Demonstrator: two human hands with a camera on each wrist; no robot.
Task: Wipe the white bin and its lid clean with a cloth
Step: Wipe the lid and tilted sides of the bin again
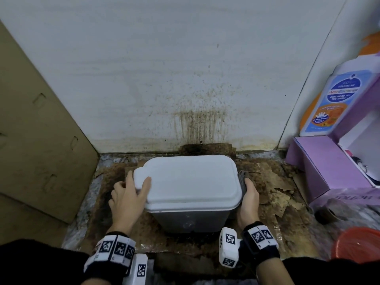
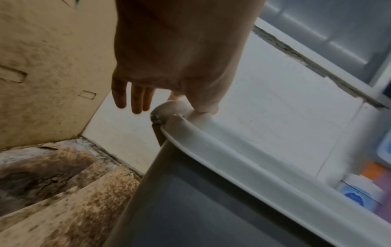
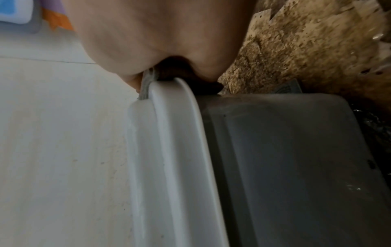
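Note:
The white bin [image 1: 191,219] stands on the floor with its white lid [image 1: 191,179] closed. My left hand [image 1: 127,196] is at the lid's left end. Its thumb lies on top of the lid. In the left wrist view the other fingers of my left hand [image 2: 169,58] hang straight beside the lid's rim [image 2: 243,153]. My right hand [image 1: 248,200] holds a grey cloth [image 1: 242,178] against the lid's right edge. In the right wrist view the cloth [image 3: 147,81] is squeezed between my palm [image 3: 158,33] and the lid [image 3: 169,150]. My right fingers are hidden.
Stained, torn cardboard [image 1: 277,192] covers the floor under the bin. A stained white wall [image 1: 185,79] is close behind it. A cardboard sheet [image 1: 37,130] leans at the left. On the right stand a purple box [image 1: 329,167], a wash bottle [image 1: 333,99] and a red round object [image 1: 359,245].

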